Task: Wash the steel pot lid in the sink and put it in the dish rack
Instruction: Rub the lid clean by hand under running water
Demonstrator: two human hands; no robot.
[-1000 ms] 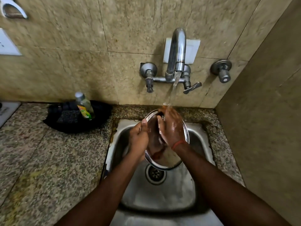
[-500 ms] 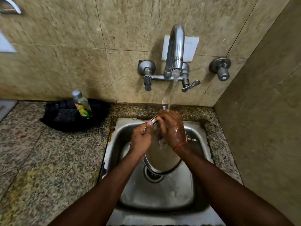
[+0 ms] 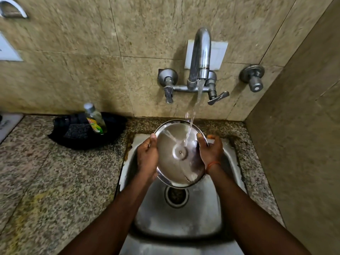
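A round steel pot lid is held tilted over the steel sink, its inner side facing me with a small rivet at the centre. My left hand grips its left rim and my right hand grips its right rim. Water runs from the tap onto the lid's upper part and streams down its face. The drain lies just below the lid. No dish rack is in view.
A black tray on the granite counter left of the sink holds a dish soap bottle and a dark scrubber. Tiled walls close in behind and on the right, with a valve knob.
My right hand moved off the lid's face to its right rim. The lid turned from nearly edge-on to facing me, and the water now hits its inner side.
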